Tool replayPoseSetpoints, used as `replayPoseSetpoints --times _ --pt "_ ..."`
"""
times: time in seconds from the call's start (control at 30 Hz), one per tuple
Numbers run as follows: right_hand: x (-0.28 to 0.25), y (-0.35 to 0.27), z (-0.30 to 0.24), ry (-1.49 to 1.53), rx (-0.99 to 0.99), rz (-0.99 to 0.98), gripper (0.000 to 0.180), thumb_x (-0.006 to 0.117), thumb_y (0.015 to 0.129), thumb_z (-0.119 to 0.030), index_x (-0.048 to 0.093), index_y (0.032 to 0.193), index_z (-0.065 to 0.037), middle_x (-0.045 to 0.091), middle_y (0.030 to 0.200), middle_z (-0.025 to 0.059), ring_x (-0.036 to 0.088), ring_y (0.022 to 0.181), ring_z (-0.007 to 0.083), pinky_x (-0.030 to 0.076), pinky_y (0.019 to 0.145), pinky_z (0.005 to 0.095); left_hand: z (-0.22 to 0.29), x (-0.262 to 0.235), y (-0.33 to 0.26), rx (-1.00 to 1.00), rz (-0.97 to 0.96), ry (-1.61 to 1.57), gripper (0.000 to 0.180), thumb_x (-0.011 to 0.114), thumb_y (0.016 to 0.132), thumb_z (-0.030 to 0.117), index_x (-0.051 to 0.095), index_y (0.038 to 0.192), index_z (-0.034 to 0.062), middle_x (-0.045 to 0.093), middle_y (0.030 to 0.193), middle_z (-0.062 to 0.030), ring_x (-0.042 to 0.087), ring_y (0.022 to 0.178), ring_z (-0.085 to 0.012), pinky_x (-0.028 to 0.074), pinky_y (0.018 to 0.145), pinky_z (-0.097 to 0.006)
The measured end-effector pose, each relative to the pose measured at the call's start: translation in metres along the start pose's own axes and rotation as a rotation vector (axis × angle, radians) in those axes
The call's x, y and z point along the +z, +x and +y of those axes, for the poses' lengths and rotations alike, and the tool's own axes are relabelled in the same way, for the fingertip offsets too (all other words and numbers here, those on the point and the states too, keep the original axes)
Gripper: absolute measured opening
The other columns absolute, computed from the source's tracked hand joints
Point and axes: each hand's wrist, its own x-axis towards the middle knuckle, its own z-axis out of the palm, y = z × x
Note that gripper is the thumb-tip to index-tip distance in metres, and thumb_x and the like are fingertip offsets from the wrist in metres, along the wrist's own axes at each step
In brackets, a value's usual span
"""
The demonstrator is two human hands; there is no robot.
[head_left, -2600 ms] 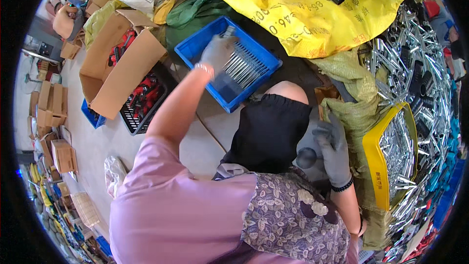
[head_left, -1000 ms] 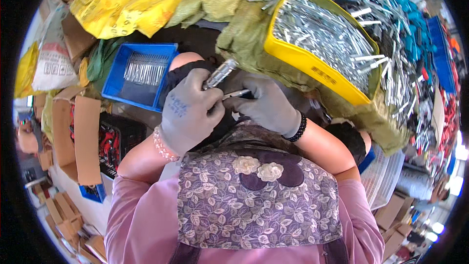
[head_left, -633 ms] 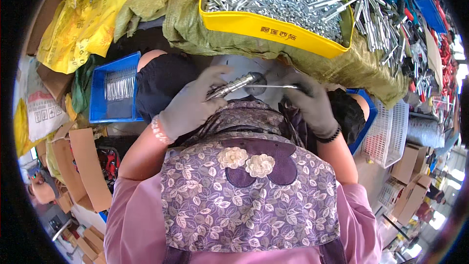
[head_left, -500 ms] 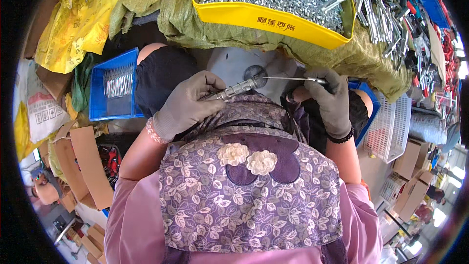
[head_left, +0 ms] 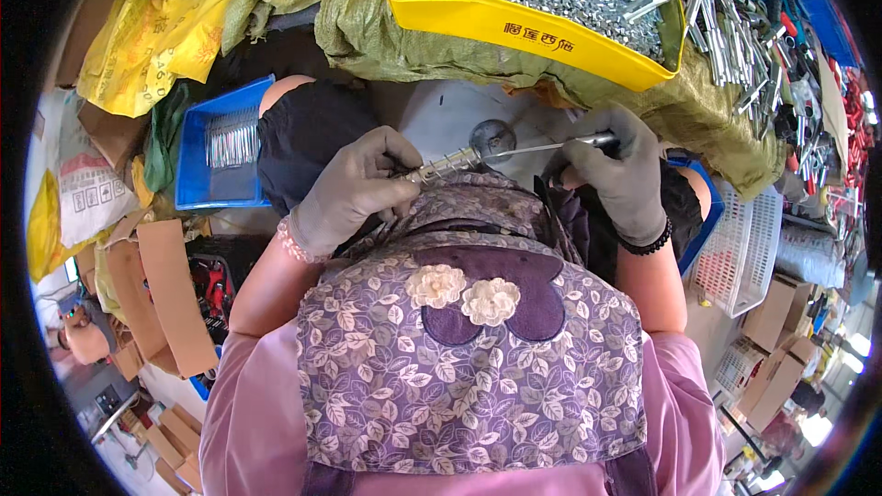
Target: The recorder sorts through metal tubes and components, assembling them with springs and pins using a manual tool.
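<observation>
My left hand [head_left: 354, 188], in a grey glove, is closed on the near end of a slim silvery metal shaft [head_left: 447, 165] with spring-like coils round it. Across from it my right hand [head_left: 623, 170], also gloved, grips the dark end of a thin straight metal rod [head_left: 533, 149]. The rod points left and its tip lies close to the shaft's free end; whether they touch I cannot tell. Behind the shaft's end shows a round grey disc [head_left: 496, 136] on a pale surface. Both hands are above my lap and the patterned purple apron [head_left: 386, 395].
A yellow tray [head_left: 533, 35] heaped with small metal pins stands ahead on green sacking [head_left: 377, 41]. Loose metal rods [head_left: 712, 32] lie right of it. A blue bin [head_left: 218, 191] holding thin metal pieces is left, a white basket [head_left: 740, 257] right, and an opened carton [head_left: 175, 303] near left.
The view has shifted slightly. My right hand has tilted the rod, its gripped end now higher than its tip. The shaft has turned a little in my left hand, and its coils show more clearly.
</observation>
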Motion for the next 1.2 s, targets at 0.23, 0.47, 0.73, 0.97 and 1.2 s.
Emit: replayPoseSetpoints --times 0.23,0.47,0.73,0.97,1.2 --pt "0.011 0.007 -0.010 -0.006 -0.011 -0.043 0.013 0.066 0.081 -0.004 0.060 0.090 0.003 0.064 0.072 0.0055 0.059 0.053 0.0079 0.046 0.046 0.0220 0.004 -0.001 -0.003 -0.006 -0.017 -0.050 0.024 0.066 0.085 0.010 0.052 0.104 0.0045 0.060 0.079 -0.0026 0.056 0.062 -0.0076 0.038 0.051 -0.021" --pt "0.013 0.009 -0.002 -0.109 -0.081 -0.098 0.013 0.070 0.076 -0.007 0.062 0.084 0.000 0.064 0.076 0.0035 0.061 0.066 0.0097 0.047 0.059 0.0245 0.000 0.001 -0.001 -0.021 -0.067 -0.071 0.024 0.066 0.086 0.007 0.050 0.104 0.0055 0.060 0.080 -0.0034 0.055 0.062 -0.0072 0.037 0.050 -0.020" --pt "0.021 0.009 -0.005 -0.144 -0.144 -0.151 0.014 0.072 0.074 -0.010 0.063 0.080 0.000 0.067 0.079 0.0060 0.061 0.072 0.0100 0.048 0.066 0.0258 0.000 0.007 0.002 0.010 -0.111 -0.076 0.027 0.066 0.084 0.004 0.049 0.105 0.0058 0.060 0.093 -0.0055 0.056 0.065 -0.0077 0.037 0.050 -0.020" --pt "0.003 0.000 -0.013 0.089 0.056 -0.009 0.008 0.069 0.076 -0.005 0.062 0.079 -0.002 0.067 0.076 0.0073 0.061 0.062 0.0101 0.049 0.059 0.0266 0.001 0.002 -0.001 -0.002 -0.081 -0.114 0.027 0.066 0.083 0.004 0.049 0.104 0.0052 0.060 0.090 -0.0044 0.055 0.066 -0.0081 0.038 0.051 -0.021" --pt "0.033 0.004 0.002 -0.314 -0.333 -0.154 0.015 0.071 0.075 -0.011 0.063 0.082 0.000 0.064 0.077 0.0077 0.062 0.071 0.0156 0.049 0.068 0.0298 0.000 0.012 0.008 0.001 -0.142 -0.062 0.029 0.068 0.082 0.003 0.050 0.104 0.0054 0.059 0.090 -0.0046 0.057 0.067 -0.0084 0.040 0.051 -0.021"
